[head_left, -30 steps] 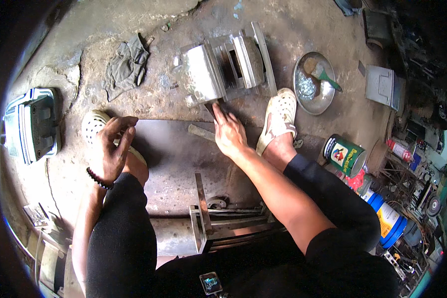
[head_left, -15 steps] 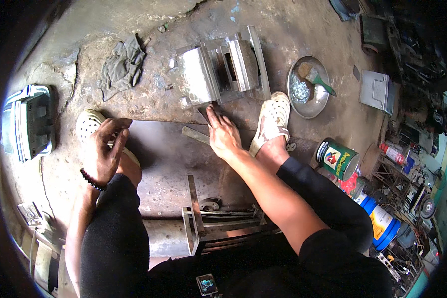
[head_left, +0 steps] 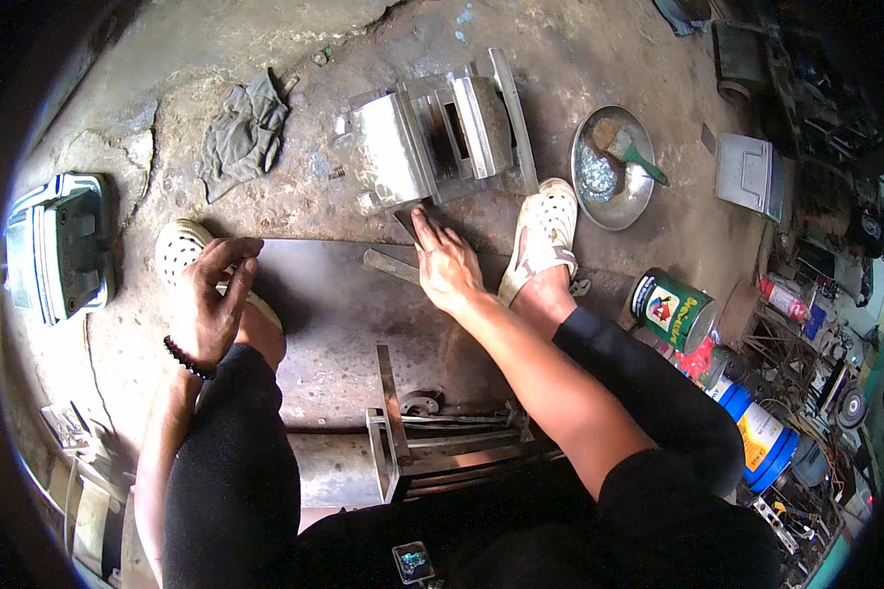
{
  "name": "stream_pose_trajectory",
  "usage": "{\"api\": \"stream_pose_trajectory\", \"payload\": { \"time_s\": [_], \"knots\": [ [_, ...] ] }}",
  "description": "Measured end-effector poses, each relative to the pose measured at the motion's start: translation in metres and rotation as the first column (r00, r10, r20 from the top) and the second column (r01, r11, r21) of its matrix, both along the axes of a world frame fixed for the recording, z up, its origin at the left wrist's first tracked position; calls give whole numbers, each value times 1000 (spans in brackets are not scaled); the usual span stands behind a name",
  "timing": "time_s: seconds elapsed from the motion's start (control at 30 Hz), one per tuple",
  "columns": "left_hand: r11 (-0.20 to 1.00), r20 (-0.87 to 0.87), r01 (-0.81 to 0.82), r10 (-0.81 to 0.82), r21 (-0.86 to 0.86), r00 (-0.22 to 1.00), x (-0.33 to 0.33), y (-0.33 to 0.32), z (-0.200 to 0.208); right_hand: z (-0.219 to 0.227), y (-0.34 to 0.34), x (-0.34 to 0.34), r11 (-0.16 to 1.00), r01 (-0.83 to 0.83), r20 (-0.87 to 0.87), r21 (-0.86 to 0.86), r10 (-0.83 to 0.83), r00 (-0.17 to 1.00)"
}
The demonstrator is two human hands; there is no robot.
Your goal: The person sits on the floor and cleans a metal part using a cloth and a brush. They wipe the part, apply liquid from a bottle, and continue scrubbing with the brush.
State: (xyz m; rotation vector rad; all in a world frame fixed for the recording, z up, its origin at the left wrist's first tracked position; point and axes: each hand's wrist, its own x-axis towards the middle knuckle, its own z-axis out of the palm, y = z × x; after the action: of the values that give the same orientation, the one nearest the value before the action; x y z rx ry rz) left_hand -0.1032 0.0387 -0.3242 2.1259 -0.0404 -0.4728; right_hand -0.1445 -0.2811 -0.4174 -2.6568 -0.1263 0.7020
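Concrete floor (head_left: 306, 133): metal housing (head_left: 422, 142) lies just beyond the right hand (head_left: 449, 263), whose fingers touch a dark strip (head_left: 403, 220), grip unclear; left hand (head_left: 209, 299) apparently empty, fingers curled apart from thumb; work seems under way, finished share undeterminable.

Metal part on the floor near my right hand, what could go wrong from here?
Your right hand is close to the metal part, so a slip might scrape skin. Your left hand is off that part, which might shift. The bowl with the brush sits beside your right shoe, so a foot movement might tip it.
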Motion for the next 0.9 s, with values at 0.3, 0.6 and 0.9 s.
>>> {"api": "stream_pose_trajectory", "payload": {
  "time_s": [0.3, 0.6, 0.9],
  "knots": [
    [999, -101, -9, 12, 37, 995, 0, 0, -2, -8, -7, -2, 998, -34, 80, 52, 30, 996],
    [997, -62, 71, -70, 6, 996, 2, -1, 0, 1, -2, 4, 1000, -9, -1, 2, 9, 1000],
    [998, -31, 69, -69, -14, 997, -2, 0, 4, -10, -6, -7, 994, 1, 150, 110, -18, 989]
  ]
}}
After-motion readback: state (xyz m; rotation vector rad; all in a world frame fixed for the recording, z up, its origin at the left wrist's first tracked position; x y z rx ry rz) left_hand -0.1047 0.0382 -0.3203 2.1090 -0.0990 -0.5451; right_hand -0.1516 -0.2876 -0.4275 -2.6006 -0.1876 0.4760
